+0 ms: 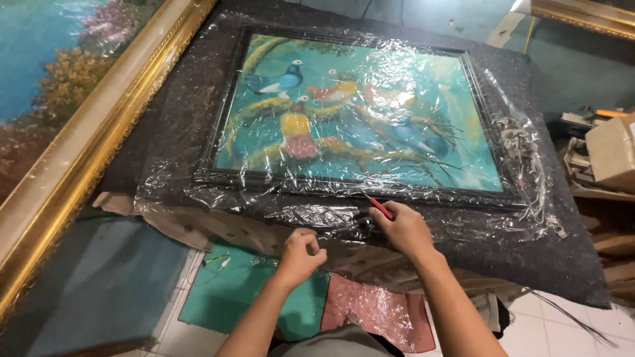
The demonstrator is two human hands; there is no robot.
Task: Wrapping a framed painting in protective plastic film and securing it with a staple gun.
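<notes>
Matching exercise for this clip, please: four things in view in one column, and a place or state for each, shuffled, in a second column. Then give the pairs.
Things:
1. bird painting
2. red tool
3. gold-framed painting
4. cardboard box

Places or states:
A. held in the right hand at the near frame edge
B. at the far right, on cluttered shelves
C. lying flat on the dark felt, covered in clear plastic wrap
D. leaning along the left side

Pairs: 1-C, 2-A, 3-D, 4-B

The left hand is curled, fingers pinched together just below the table's edge.

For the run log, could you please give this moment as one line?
right hand: holds red cutter at wrap | left hand: pinches wrap edge | painting: wrapped, flat
</notes>
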